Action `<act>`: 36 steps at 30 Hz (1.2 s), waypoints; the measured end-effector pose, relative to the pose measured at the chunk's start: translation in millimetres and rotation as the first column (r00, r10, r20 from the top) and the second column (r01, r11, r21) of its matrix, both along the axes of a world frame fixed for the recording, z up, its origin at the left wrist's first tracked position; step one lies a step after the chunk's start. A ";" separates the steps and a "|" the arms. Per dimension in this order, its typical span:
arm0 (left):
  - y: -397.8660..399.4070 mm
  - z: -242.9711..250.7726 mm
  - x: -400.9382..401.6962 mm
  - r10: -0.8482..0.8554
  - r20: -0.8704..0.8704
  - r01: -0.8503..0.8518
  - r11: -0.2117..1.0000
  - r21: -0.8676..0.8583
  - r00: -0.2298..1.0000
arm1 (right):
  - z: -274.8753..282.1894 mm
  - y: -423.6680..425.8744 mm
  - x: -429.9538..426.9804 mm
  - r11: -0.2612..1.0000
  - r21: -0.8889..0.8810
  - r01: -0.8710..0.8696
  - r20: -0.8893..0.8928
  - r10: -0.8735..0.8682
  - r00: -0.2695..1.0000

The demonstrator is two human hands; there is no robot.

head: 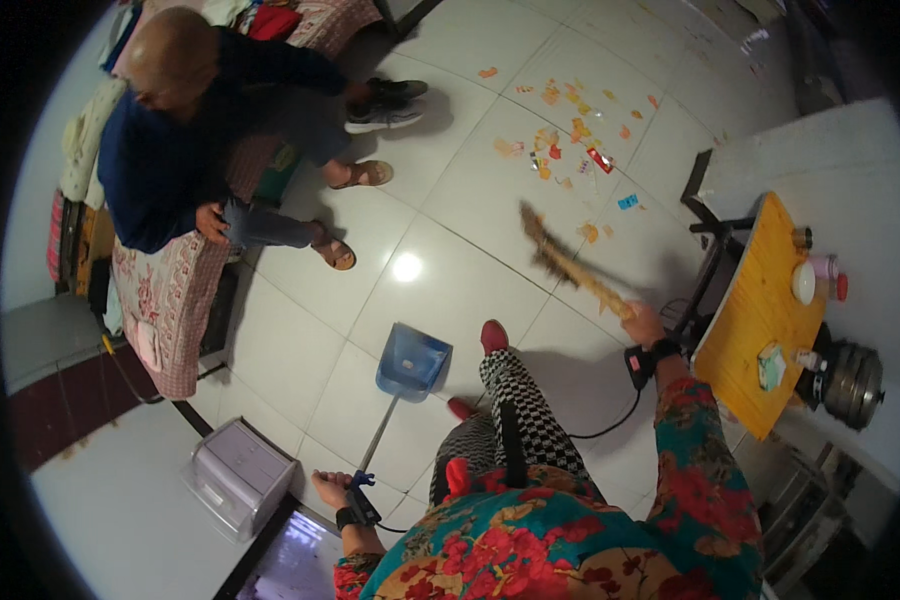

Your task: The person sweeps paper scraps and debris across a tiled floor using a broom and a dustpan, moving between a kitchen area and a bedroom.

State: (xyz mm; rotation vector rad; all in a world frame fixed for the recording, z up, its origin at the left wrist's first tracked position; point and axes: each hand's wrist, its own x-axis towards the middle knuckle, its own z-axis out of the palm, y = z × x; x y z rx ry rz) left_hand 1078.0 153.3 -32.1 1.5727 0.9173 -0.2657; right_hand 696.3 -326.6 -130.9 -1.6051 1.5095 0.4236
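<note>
My right hand grips the lower end of a short straw hand broom, whose dark bristle end points up and left over the tiles. In my left hand is the upper end of a long-handled dustpan; its blue pan rests on the floor ahead of my left foot. A small pale bit lies inside the pan. Beyond the broom, scattered wrappers and orange and yellow scraps cover the tiles. Among them are a red wrapper and a blue one.
A person sits on a bed at the left, one hand at dark shoes. To the right stands a yellow-topped table bearing a white bowl. A lilac plastic box is at lower left. A cable hangs from my right wrist.
</note>
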 end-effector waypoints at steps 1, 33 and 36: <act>-4.0 -3.2 4.0 -0.048 -0.006 0.048 0.999 -0.026 0.999 | -3.0 1.3 -5.6 0.990 -0.141 0.011 0.030 -0.007 1.000; -43.8 -14.0 22.2 -0.432 0.038 0.433 0.891 -0.139 0.901 | 13.2 214.9 -73.7 0.092 0.663 0.743 0.171 -0.985 -0.030; -45.1 -22.0 25.5 -0.430 0.050 0.432 0.888 -0.160 0.902 | 33.2 231.9 -80.7 0.129 0.604 0.787 0.203 -0.979 0.005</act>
